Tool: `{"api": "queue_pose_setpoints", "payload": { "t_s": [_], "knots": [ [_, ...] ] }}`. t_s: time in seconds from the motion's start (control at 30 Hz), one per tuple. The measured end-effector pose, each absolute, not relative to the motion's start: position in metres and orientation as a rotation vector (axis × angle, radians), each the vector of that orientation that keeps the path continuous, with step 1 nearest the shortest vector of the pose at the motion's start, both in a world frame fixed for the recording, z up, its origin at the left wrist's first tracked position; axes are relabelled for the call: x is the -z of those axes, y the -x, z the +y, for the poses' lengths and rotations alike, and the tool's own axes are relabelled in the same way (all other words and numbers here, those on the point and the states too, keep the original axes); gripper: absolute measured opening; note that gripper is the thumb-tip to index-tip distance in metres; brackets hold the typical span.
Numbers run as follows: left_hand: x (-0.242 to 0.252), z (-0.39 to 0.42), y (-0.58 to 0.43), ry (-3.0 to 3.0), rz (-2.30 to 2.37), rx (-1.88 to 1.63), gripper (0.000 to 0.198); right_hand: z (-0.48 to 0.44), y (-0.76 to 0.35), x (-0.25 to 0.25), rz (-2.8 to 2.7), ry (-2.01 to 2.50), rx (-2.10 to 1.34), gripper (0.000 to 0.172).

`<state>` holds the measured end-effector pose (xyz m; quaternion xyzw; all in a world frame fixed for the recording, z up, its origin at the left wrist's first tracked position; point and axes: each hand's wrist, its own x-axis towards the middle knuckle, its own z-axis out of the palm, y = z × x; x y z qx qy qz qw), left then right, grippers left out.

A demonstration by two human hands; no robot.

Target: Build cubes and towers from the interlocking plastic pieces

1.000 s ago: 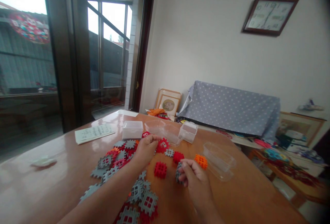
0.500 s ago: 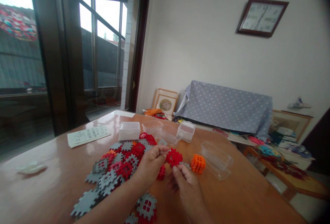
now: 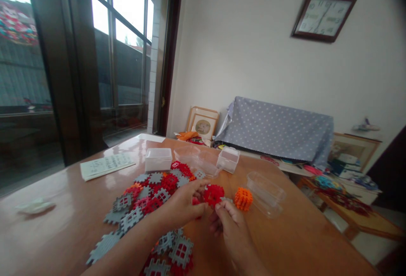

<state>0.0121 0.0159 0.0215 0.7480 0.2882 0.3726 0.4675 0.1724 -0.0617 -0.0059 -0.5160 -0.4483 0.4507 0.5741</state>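
Glossy brown table (image 3: 292, 246) is filling the lower view, red toothed piece (image 3: 214, 193) showing over it at 6 o'clock. Right hand (image 3: 233, 222) is pinching its lower edge, thumb and fingers narrow; left hand (image 3: 187, 202) is touching its left edge, fingers parted, can't tell if gripping. Heap of grey and red pieces (image 3: 152, 205) is spreading at 7 o'clock, orange block (image 3: 243, 199) is sitting at 5, clear tray (image 3: 264, 197) is lying beside it at 4. Lidded box (image 3: 157, 161) and written paper (image 3: 108, 164) are resting at 8. Room: dark-framed glass door (image 3: 74, 64) is standing at 10, wall clock (image 3: 324, 17) is hanging at 2, polka-dot cloth (image 3: 279, 131) is draping at 3, wooden bench (image 3: 379, 222) is standing at 4
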Motion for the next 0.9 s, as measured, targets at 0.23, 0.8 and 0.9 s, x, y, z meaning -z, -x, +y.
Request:
{"api": "queue_pose_setpoints", "payload": {
  "t_s": [0.23, 0.8, 0.9],
  "knots": [
    [-0.028, 0.016, -0.004, -2.188, 0.896, -0.924, 0.053, -0.062, -0.170, 0.008, -1.046, 1.225, -1.050, 0.038],
    [0.000, 0.047, 0.012, -2.207, 1.258, -0.526, 0.028, -0.065, -0.177, 0.002, -1.118, 1.274, -0.947, 0.036],
    [0.004, 0.051, 0.012, -2.219, 1.243, -0.475, 0.017, -0.064, -0.181, 0.001, -1.111, 1.281, -0.905, 0.034]
  ]
}}
